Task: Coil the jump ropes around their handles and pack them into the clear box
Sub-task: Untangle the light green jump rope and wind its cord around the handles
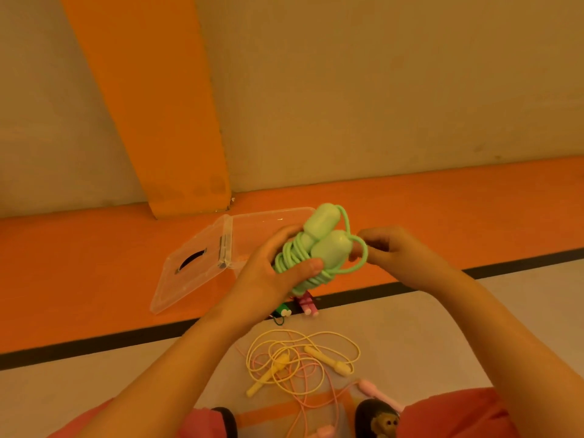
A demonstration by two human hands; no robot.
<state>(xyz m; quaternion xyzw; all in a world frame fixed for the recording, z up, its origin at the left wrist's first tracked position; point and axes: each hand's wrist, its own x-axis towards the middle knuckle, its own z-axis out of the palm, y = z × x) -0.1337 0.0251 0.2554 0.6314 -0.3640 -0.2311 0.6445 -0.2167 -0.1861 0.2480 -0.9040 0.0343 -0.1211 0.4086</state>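
Note:
My left hand [271, 273] grips a light green jump rope [319, 245], both handles side by side with cord wound around them. My right hand [395, 248] pinches a loose loop of the green cord at the bundle's right side. Behind the bundle stands the clear box [252, 226], with its lid [189, 267] swung open to the left on the orange floor. A yellow jump rope [303, 361] lies uncoiled on the grey floor below my hands. A pink jump rope [376, 390] lies tangled with it, partly hidden by my right arm.
Under my left hand lie a small dark green item [282, 312] and a pink coiled bundle [308, 305] on the black line. A wall with an orange stripe rises behind the box. My knees and a slipper with a monkey face [379, 420] fill the bottom edge.

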